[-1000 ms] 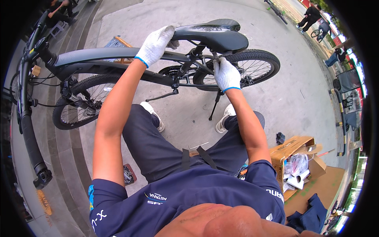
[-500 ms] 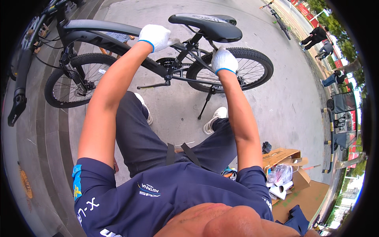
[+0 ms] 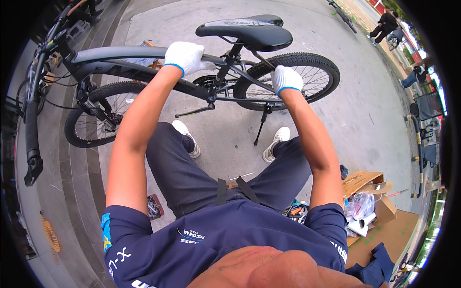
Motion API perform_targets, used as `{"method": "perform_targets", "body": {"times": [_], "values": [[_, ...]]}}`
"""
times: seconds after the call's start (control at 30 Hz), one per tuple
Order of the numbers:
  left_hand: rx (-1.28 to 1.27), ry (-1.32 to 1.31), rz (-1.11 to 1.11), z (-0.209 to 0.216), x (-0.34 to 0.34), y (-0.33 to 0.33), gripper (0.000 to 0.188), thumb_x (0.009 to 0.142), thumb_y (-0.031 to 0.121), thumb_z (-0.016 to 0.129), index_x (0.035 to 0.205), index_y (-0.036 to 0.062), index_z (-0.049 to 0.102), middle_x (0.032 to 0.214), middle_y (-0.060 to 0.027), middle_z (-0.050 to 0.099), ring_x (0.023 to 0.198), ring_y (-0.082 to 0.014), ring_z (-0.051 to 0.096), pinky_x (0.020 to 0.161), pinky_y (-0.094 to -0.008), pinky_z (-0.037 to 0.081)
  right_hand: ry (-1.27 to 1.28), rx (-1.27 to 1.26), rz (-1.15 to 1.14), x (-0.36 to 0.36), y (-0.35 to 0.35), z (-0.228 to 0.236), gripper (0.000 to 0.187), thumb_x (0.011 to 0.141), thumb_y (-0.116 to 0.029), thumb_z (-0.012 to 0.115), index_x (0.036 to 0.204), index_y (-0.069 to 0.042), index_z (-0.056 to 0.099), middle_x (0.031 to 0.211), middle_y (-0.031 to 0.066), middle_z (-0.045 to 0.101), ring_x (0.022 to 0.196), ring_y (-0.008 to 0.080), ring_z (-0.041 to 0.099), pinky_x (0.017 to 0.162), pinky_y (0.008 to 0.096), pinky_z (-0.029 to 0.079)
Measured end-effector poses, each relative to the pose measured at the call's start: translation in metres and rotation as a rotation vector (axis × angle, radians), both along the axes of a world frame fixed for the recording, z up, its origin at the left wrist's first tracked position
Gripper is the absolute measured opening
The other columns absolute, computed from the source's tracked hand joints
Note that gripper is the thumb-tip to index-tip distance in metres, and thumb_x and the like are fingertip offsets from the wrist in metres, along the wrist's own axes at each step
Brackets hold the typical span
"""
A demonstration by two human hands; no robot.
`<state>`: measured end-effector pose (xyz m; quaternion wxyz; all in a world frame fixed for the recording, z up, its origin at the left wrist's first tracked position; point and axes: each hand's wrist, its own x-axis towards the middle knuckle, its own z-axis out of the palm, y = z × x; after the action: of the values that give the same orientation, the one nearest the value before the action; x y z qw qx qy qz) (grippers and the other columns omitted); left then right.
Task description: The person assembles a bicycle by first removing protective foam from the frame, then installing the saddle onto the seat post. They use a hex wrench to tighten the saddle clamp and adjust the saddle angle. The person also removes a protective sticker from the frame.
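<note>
A dark grey bicycle stands crosswise in front of me, its frame [image 3: 127, 71] and black saddle [image 3: 245, 32] within my reach. My left hand [image 3: 184, 57], in a white knit glove with a blue cuff, is closed around the frame's upper tube, just ahead of the seat post [image 3: 233, 54]. Also gloved, my right hand [image 3: 287, 79] closes on the end of a thin metal rod [image 3: 263, 58] that slants up toward the saddle's underside. Its fingertips are partly hidden, and the rod's far end is unclear. Behind that hand is the rear wheel [image 3: 314, 65].
The kickstand [image 3: 261, 126] rests on the concrete between my shoes. A small red tray of metal parts [image 3: 154, 207] lies left of my leg. An open cardboard box [image 3: 384, 206] with plastic stands at right. Steps [image 3: 79, 187] run along the left; people [image 3: 384, 26] are farther off.
My right hand has moved right, away from the saddle, and more of the rod shows. My left hand keeps its place on the frame. The whole view has shifted slightly.
</note>
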<state>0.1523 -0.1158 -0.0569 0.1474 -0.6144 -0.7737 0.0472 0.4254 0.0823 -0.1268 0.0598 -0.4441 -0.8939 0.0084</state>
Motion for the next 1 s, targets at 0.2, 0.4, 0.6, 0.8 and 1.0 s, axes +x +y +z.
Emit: {"method": "perform_targets", "body": {"times": [0.2, 0.4, 0.6, 0.8, 1.0], "values": [[-0.013, -0.073, 0.011, 0.002, 0.006, -0.004, 0.057, 0.087, 0.065, 0.079, 0.100, 0.0090, 0.082, 0.092, -0.0176, 0.081, 0.087, -0.0362, 0.080, 0.077, -0.0496, 0.062, -0.148, -0.074, -0.030, 0.020, 0.017, -0.022, 0.031, 0.102, -0.017, 0.059, 0.116, -0.009, 0.086, 0.120, 0.0218, 0.081, 0.110, 0.0416, 0.079, 0.096, 0.0521, 0.063], [0.392, -0.335, 0.054, 0.027, -0.020, -0.010, 0.026, 0.105, 0.030, 0.067, 0.119, 0.0117, 0.078, 0.112, -0.0184, 0.080, 0.107, -0.0392, 0.076, 0.095, -0.0477, 0.059, -0.065, -0.090, -0.072, 0.026, 0.021, -0.040, 0.035, 0.102, -0.026, 0.059, 0.111, -0.005, 0.085, 0.116, 0.0272, 0.079, 0.107, 0.0459, 0.078, 0.095, 0.0550, 0.062], [0.603, 0.018, -0.056, 0.059, -0.047, -0.069, 0.031, 0.103, 0.028, 0.069, 0.130, 0.0143, 0.075, 0.126, -0.0136, 0.077, 0.123, -0.0356, 0.070, 0.109, -0.0524, 0.051, 0.009, -0.080, -0.064, 0.029, 0.021, -0.051, 0.034, 0.102, -0.027, 0.059, 0.106, -0.004, 0.084, 0.108, 0.0282, 0.080, 0.102, 0.0477, 0.078, 0.092, 0.0572, 0.062], [0.235, 0.347, 0.035, 0.059, -0.033, -0.122, 0.069, 0.099, 0.049, 0.075, 0.153, 0.0086, 0.062, 0.153, -0.0152, 0.066, 0.150, -0.0375, 0.054, 0.125, -0.0652, 0.033, -0.032, -0.109, -0.113, 0.026, 0.018, -0.045, 0.030, 0.102, -0.018, 0.060, 0.112, -0.007, 0.085, 0.116, 0.0243, 0.081, 0.107, 0.0429, 0.079, 0.094, 0.0530, 0.063], [0.002, 0.351, 0.106, 0.066, -0.032, -0.144, 0.068, 0.100, 0.033, 0.076, 0.159, 0.0063, 0.055, 0.159, -0.0184, 0.060, 0.153, -0.0370, 0.052, 0.125, -0.0593, 0.034, -0.027, -0.087, -0.094, 0.027, 0.020, -0.053, 0.033, 0.104, -0.025, 0.058, 0.109, -0.006, 0.085, 0.112, 0.0246, 0.081, 0.104, 0.0454, 0.079, 0.093, 0.0552, 0.062]]}}
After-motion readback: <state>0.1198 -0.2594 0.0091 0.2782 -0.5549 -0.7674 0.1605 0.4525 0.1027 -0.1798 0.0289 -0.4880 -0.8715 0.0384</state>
